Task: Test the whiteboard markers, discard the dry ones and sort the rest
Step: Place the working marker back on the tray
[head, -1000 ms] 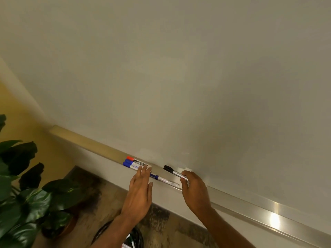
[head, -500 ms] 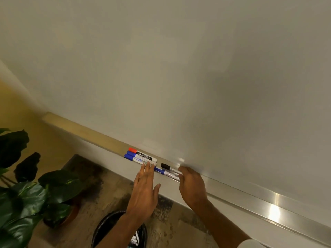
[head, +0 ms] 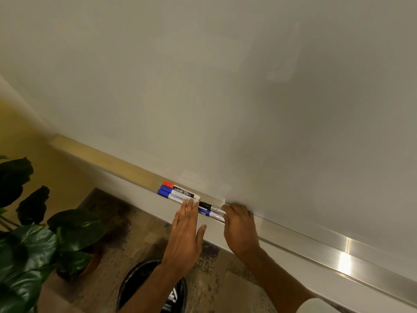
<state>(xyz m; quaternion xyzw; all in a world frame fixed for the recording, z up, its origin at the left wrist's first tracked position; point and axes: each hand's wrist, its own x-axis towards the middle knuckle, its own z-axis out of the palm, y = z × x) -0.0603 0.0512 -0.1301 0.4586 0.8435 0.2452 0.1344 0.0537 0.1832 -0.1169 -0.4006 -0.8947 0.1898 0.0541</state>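
Five whiteboard markers are laid lengthwise on the metal tray [head: 338, 260] that runs along the lower edge of the whiteboard [head: 225, 86]. A group of three is packed side by side with caps pointing left: a red-capped marker [head: 168, 184] lies nearest the board, a second blue-capped marker [head: 166, 188] lies beside it, and an outer blue-capped marker [head: 161, 192] lies at the tray's front edge. The barrels are white, and printed labels are carried on them, one of them dark. Just to the right, a black-capped marker [head: 205, 204] and a third blue-capped marker [head: 205, 211] are set as a separate pair, also with caps to the left and with pale barrels. The left hand [head: 187, 233] is held flat with straight, spread fingers; its fingertips [head: 191, 202] are placed at the rear ends of the group of three, between the two groups, and nothing is grasped by it. The right hand [head: 239, 227] is laid over the rear ends of the pair with its fingers curled down onto the tray; whether the barrels are actually pinched cannot be determined, since the fingertips are hidden. Below the hands, a round bin [head: 135, 283] with a black liner stands on the mottled floor [head: 225, 279]. Several light and dark objects are visible inside it beside the left forearm, but they are too obscured to be identified. A broad-leaved potted plant [head: 45, 245] is located at the left.
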